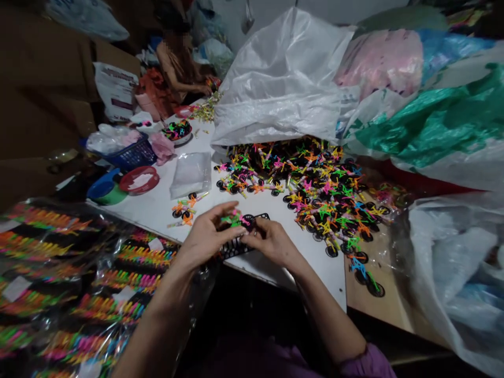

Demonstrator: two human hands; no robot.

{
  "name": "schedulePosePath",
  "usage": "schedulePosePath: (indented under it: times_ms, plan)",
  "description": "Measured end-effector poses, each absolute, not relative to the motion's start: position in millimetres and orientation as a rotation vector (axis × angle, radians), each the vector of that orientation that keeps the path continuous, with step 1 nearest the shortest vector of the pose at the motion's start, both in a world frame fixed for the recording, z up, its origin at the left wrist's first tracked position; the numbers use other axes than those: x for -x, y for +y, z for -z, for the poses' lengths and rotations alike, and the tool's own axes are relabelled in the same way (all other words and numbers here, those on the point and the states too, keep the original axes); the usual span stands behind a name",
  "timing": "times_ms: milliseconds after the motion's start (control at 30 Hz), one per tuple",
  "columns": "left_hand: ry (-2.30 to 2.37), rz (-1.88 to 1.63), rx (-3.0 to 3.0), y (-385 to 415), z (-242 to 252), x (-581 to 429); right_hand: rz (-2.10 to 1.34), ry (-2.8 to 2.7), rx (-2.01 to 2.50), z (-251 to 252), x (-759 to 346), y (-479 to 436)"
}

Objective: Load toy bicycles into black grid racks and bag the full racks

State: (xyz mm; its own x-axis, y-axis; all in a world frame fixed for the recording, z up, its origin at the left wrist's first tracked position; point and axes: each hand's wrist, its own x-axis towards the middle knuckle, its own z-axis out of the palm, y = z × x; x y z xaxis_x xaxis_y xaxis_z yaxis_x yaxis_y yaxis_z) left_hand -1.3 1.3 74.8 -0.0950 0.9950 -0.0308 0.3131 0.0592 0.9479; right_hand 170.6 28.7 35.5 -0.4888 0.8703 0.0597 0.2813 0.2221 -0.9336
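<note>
We work at a white table (157,210) with large plastic sacks along its far and right sides. A white sack (283,84) lies open behind a heap of toy bicycles (315,194) on the tabletop, and a green sack (441,115) lies beyond it. Clear bags (79,273) of brightly striped pieces lie to our left. A co-worker (177,68) sits at the far end of the table, which also bears a blue basket (134,155) and a red dish (138,179). A few loose bicycles (185,210) lie just beyond our hands. Above the near table edge, we hold a multicolored bicycle (238,220) with a black lattice strip (246,247) under it. Our left hand (208,236) keeps its fingers (232,231) pressed together, pinching the bicycle; our right hand (270,242) curls its fingers (254,236) over the strip
</note>
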Motion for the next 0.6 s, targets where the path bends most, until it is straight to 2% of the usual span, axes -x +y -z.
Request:
schedulePosePath:
  times_ms: [100, 167, 267, 333, 600]
  plan:
    - [1.903, -1.172, -1.591, -20, -70, 23, -1.266, -1.741, 1.084, -11, -163, 21]
    - [2.066, -1.026, -1.861, -38, -58, 31, -1.261, -1.718, 1.131, 13, -152, 11]
    - [1.946, -0.678, -2.26, -62, -31, 29, -1.253, -1.785, 1.235, 45, -132, -5]
    - [1.91, -0.597, -2.396, -69, -14, 24, -1.206, -1.823, 1.24, 57, -122, -11]
    - [1.856, -0.798, -2.423, -62, 7, 22, -0.899, -2.344, 1.229, 59, -116, -9]
